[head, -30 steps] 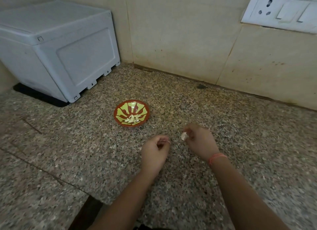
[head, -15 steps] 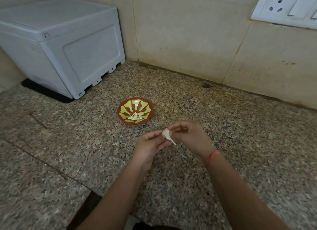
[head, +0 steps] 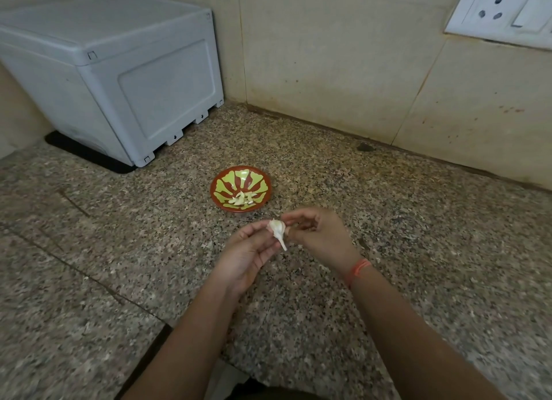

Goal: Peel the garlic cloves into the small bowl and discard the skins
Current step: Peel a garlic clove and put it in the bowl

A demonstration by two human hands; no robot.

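Change: both grips, apart a second ago, now meet on one clove.
Left grip (head: 251, 250): palm up, fingertips curled under and grasping the small white unpeeled garlic clove (head: 276, 228).
Right grip (head: 316, 235): thumb and forefinger pinch the same clove's right side; orange thread band (head: 357, 269) on that wrist.
Clove: held between both grips, thin pointed skin tail hanging down.
Bowl: small round red-brown bowl with yellow-green petal pattern (head: 217, 187), just beyond the grips on the speckled granite surface (head: 418, 220); pale peeled cloves (head: 240, 199) lie inside.
Background: grey plastic box (head: 119, 71) far left by the wall; white socket plate (head: 504, 11) upper right.
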